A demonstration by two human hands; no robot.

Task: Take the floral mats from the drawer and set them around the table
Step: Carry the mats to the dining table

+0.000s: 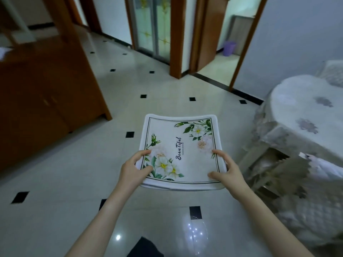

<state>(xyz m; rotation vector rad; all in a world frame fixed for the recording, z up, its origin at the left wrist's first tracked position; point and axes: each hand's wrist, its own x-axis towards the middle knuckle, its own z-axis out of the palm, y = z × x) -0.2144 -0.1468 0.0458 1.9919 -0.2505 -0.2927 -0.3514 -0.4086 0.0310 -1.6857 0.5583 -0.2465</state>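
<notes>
I hold a stack of white floral mats (pixel 182 145) level in front of me, above the tiled floor. The top mat shows green leaves, white flowers and the word "Beautiful" inside a dark border line. My left hand (pixel 134 168) grips the stack's near left edge, thumb on top. My right hand (pixel 225 168) grips the near right edge the same way. The table (pixel 297 115), round and covered with a pale lace cloth with purple flowers, stands to the right of the mats.
A brown wooden cabinet (pixel 46 93) fills the left side. Glass sliding doors (pixel 152 25) and an open wooden door (pixel 209 34) are ahead. A covered chair (pixel 274 164) stands by the table. The glossy tiled floor (pixel 74 164) lies between.
</notes>
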